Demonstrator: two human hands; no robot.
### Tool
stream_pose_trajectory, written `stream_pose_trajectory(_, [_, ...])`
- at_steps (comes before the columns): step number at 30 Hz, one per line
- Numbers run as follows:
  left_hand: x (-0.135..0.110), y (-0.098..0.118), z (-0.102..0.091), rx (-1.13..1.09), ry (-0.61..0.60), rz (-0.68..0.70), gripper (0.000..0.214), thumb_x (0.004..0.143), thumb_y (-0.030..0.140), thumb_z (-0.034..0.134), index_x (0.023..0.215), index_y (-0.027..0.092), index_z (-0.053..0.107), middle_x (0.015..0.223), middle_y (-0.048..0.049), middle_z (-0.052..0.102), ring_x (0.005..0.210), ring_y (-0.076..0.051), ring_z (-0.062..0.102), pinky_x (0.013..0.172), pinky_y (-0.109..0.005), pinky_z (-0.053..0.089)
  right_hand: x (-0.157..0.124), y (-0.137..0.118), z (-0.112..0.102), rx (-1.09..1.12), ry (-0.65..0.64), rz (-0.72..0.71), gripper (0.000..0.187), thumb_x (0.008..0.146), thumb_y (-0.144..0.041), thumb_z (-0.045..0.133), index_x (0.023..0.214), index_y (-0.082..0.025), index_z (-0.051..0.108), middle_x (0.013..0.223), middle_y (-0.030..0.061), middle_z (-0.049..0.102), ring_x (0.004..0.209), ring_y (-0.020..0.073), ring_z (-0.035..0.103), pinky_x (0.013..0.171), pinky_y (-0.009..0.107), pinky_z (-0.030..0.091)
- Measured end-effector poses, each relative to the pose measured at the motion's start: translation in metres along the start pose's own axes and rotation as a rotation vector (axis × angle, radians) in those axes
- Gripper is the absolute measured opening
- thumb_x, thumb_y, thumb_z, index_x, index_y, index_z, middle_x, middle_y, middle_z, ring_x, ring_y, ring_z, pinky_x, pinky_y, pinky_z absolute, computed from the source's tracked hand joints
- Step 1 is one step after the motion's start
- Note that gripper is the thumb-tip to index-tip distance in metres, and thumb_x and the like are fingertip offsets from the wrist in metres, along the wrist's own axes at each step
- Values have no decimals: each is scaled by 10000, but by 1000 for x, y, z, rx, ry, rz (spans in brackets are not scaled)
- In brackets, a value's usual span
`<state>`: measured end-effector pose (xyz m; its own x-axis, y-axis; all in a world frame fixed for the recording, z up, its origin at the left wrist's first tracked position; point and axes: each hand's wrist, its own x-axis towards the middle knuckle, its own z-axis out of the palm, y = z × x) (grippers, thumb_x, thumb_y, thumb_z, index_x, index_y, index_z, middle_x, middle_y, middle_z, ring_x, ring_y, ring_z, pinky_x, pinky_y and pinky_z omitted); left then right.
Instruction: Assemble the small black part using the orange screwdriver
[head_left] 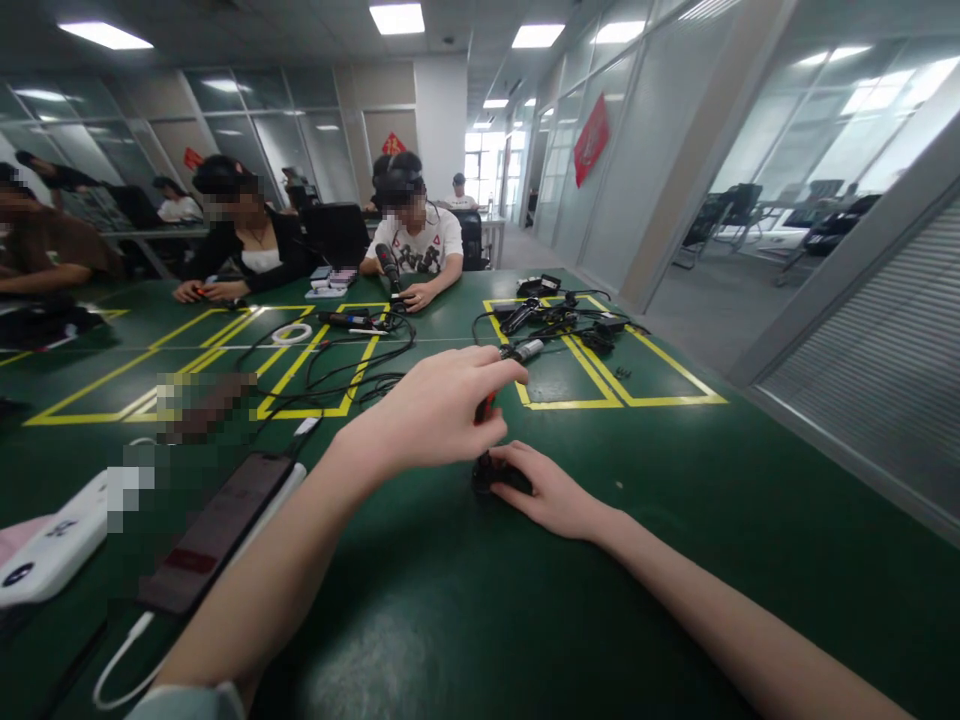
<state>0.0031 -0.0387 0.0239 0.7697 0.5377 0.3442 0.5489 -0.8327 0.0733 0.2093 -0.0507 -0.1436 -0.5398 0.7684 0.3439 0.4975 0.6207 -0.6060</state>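
My left hand hovers over the green table, fingers pinched on a small red-handled tool that points down. Just below it my right hand lies on the table, its fingers closed round a small black part. The tool's tip meets that black part. What the part is stays unclear, as both hands cover most of it.
A dark phone and a white power bank lie at the left, with a white cable. Black cables and gear sit in yellow-taped squares ahead. Two people sit across the table.
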Motion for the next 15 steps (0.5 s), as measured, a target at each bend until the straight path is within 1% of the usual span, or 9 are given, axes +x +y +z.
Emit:
stream_pose_trajectory(1, [1, 1, 1, 12, 9, 7, 392, 841, 141, 570, 1219, 164, 675, 1066, -80, 686, 908, -217, 648, 785, -317, 494, -1, 0, 0, 3, 2, 1, 289, 929, -166, 637, 1216, -199, 625, 1130, 115, 710, 1052, 268, 664, 943, 456, 568])
stream_pose_trajectory(3, [2, 1, 2, 19, 14, 19, 380, 844, 129, 558, 1202, 156, 682, 1058, -85, 679, 924, -219, 644, 802, -319, 498, -2, 1, 0, 6, -1, 3, 276, 938, -175, 627, 1213, -197, 621, 1127, 116, 707, 1048, 268, 664, 948, 460, 565])
stream_pose_trajectory(7, [1, -1, 5, 2, 16, 2, 317, 932, 133, 494, 1178, 167, 691, 1070, -77, 670, 850, -177, 649, 729, -287, 479, -1, 0, 1, 5, -9, 14, 258, 938, -179, 627, 1195, -195, 618, 1104, 114, 698, 1035, 267, 666, 940, 454, 567])
stream_pose_trajectory(10, [-1, -4, 6, -23, 21, -7, 288, 968, 168, 485, 1155, 174, 704, 1047, -69, 683, 849, -173, 660, 715, -279, 470, 1, -2, 2, -6, -12, 27, 240, 929, -175, 638, 1168, -192, 618, 1095, 116, 694, 1035, 274, 665, 938, 460, 566])
stream_pose_trajectory(12, [-2, -6, 5, -32, 26, -4, 269, 944, 176, 520, 1132, 169, 712, 1005, -64, 692, 858, -179, 662, 727, -283, 474, 3, -3, 3, -12, -15, 31, 241, 924, -173, 646, 1163, -187, 619, 1093, 119, 694, 1034, 277, 665, 936, 466, 564])
stream_pose_trajectory(15, [-3, -8, 2, -12, 35, 4, 295, 838, 121, 566, 1086, 157, 722, 956, -63, 692, 893, -201, 652, 788, -307, 489, 5, -3, 4, -8, -16, 26, 252, 916, -162, 651, 1165, -187, 624, 1082, 114, 698, 1013, 270, 666, 917, 456, 569])
